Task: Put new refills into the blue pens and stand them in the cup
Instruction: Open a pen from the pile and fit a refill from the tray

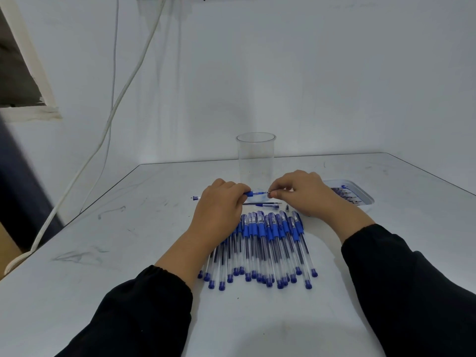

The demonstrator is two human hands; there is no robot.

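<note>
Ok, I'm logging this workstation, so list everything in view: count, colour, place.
Cup: one, clear, empty, upright behind the hands.
Held pen: one, blue grip, between both hands.
Pen pile: about twenty, blue caps, lying near the table's front.
Loose refill: one, dark, just beyond the pile.
Pen cap: one, blue, beside the refill.
Tray: one, clear, refills inside, far right.
Table: one, white, scuffed.
Cables: two, white, on the left wall.
Left hand: grips the pen barrel.
Right hand: pinches the pen tip.

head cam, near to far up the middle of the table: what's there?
Row of blue pens → loose refill → pen held between left hand and right hand → clear cup.
</note>
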